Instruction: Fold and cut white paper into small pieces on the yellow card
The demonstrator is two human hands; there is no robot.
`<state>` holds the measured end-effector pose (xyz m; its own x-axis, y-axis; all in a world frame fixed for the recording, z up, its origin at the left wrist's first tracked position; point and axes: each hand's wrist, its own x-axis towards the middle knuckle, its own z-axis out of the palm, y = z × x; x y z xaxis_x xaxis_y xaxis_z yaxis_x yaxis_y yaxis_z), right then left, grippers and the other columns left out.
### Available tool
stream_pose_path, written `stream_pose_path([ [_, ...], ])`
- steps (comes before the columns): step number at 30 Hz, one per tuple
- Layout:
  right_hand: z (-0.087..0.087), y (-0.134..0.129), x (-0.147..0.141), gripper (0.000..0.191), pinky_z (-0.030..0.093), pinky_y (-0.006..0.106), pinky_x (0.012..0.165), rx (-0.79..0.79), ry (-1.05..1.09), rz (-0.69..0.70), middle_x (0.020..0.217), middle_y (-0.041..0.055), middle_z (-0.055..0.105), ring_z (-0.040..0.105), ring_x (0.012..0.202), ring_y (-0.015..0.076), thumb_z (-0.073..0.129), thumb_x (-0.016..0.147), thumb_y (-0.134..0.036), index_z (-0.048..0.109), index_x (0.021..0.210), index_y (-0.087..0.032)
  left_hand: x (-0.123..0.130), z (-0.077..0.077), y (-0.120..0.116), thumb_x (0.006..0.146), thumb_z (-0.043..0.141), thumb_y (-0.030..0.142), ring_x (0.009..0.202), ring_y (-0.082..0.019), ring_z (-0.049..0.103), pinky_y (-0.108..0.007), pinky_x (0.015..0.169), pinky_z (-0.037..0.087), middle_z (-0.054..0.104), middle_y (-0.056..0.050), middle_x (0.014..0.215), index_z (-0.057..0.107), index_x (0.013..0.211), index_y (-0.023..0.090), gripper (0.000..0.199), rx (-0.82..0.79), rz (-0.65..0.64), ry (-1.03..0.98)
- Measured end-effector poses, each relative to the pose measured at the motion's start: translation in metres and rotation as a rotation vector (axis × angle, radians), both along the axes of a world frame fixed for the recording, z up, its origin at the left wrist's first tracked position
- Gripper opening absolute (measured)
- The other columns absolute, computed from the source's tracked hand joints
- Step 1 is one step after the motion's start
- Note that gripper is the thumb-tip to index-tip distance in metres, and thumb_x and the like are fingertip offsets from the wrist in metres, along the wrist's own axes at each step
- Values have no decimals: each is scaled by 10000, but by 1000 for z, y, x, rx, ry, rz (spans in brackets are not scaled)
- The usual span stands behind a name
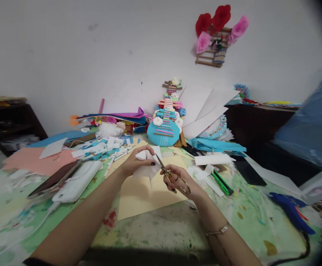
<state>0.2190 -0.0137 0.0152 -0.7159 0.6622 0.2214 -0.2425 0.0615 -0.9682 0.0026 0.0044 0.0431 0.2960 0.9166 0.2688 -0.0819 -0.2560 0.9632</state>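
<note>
My left hand (pixel 139 160) pinches a piece of thin white paper (pixel 143 172), which hangs creased below the fingers. In my right hand (pixel 181 177) is a pair of gold-handled scissors (pixel 166 172), fingers through the loops. The blades point up and left, their tips right beside the white paper; I cannot tell whether they touch it. Under both hands lies a cream sheet of paper (pixel 139 201) on the table. A blue paper-craft lute with strings and flowers (pixel 163 132) stands upright behind the hands.
To the left lie a white power bank (pixel 78 181) with a cable, a salmon sheet (pixel 39 159) and many paper scraps. On the right are a green cutter (pixel 222 183), a black phone (pixel 248 170) and a blue glue gun (pixel 291 210). A white roll (pixel 213 159) lies behind the cutter.
</note>
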Motion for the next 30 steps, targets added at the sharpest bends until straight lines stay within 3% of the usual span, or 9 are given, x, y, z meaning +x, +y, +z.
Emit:
stream_pose_path([
  [12,-5,1,-2,380,234,160,366,-5,-38,-26,563,-54,458,304,398,35,595,795,-470,529,971,-140,-4,0,2,577,767,264,558,-92,522,-170,473,375,579,24,717,507,854,170,391,23,9,25],
  [21,-5,-2,-8,574,295,184,368,18,-58,-54,533,-45,455,331,386,54,484,751,-680,509,929,-134,-3,2,0,541,786,280,533,-103,516,-188,465,382,580,30,688,504,854,174,435,-20,15,74],
  [30,-9,-2,-9,533,361,205,415,11,-20,9,597,-10,523,425,427,77,441,787,-668,477,923,-155,-1,2,0,581,772,309,624,-142,558,-225,571,405,639,3,750,587,927,183,411,147,38,310],
])
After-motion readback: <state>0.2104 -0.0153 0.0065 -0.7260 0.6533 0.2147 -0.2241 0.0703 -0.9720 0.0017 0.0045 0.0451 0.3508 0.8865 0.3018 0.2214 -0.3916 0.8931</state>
